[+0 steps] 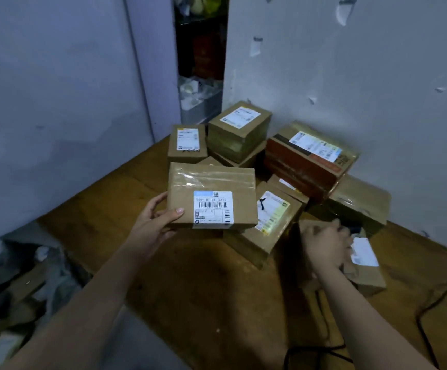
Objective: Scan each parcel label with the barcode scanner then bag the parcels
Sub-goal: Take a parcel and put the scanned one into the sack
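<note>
— What colour were the parcels (237, 140)?
— Brown cardboard, with white labels (187, 139) striped in black barcodes. On the front parcel (209, 180) the label (213, 207) had a pale blue band.
— And the big box (302, 166) by the far edge?
— Rust-red sides, on a brown wooden table (203, 284).

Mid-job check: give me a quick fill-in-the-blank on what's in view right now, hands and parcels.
1. The left hand grips the held parcel by its ___ edge.
2. That parcel's label faces ___ (up/down).
3. The cable lying on the table is ___ in colour.
Missing words: left; up; black.
</note>
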{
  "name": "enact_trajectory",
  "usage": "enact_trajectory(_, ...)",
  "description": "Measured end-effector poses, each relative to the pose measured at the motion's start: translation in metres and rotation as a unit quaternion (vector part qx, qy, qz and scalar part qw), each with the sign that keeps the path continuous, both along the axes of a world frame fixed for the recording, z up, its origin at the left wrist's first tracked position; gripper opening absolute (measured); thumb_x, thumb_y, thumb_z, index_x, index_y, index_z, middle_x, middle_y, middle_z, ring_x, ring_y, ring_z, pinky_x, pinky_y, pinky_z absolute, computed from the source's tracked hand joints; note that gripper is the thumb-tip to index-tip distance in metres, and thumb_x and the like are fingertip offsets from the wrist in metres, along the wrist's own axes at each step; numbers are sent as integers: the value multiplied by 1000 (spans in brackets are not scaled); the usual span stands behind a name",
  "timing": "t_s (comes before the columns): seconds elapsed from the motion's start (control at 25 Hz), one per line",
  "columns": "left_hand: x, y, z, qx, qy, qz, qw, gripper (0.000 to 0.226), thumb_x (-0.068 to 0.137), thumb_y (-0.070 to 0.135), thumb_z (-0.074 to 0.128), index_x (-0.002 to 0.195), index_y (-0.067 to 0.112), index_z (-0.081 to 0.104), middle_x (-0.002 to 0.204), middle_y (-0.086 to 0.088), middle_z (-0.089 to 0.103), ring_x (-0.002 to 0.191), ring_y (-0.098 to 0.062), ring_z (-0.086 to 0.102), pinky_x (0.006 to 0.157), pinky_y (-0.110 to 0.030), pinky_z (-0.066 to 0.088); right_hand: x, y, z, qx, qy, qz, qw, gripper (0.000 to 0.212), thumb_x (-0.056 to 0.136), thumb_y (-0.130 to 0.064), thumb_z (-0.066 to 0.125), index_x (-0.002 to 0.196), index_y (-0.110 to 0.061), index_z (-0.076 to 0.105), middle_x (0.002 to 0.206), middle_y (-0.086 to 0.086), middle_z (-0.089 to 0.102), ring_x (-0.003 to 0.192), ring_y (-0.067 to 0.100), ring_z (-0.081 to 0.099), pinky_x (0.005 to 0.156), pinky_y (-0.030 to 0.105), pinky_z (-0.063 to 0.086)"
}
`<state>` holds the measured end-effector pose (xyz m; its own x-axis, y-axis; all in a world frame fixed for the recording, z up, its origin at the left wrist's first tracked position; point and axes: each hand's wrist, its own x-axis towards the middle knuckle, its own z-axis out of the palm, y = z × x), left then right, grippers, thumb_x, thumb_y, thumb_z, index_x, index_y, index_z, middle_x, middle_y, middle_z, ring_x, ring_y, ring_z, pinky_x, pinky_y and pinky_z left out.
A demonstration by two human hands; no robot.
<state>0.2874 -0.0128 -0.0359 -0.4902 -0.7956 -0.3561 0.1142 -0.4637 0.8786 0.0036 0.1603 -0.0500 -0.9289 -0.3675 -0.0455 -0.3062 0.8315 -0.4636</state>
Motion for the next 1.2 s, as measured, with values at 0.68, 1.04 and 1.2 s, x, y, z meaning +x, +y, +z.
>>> enact_trajectory(0.68, 426, -57, -82, 150, -58, 238, 958, 18, 85, 26, 67, 88, 12, 56, 86, -10, 62, 76, -22, 59, 65, -34, 48, 485, -212, -45, -181, -584, 178, 771, 33, 84, -27, 67, 115, -15, 64, 107, 7, 69, 92, 20, 64, 78, 34, 52)
enact_trajectory(1.04, 570, -97, -127, 175, -109, 339, 918, 87, 63, 57, 74, 130, 6, 53, 128, -16, 61, 113, -34, 60, 101, -52, 44, 615, -320, -114, -13, -637, 264, 724, 101, 56, -62, 76, 143, -33, 35, 145, 6, 47, 127, 28, 50, 103, 51, 44)
enact_trajectory(1.2, 601, -114, -124, 206, -178, 370, 888, 69, 82, 55, 62, 139, 21, 44, 135, -1, 53, 126, -25, 48, 108, -46, 35, 621, -335, -90, 136, -507, 412, 745, 88, 80, -53, 64, 151, -27, 19, 153, 1, 32, 138, 27, 34, 112, 41, 33)
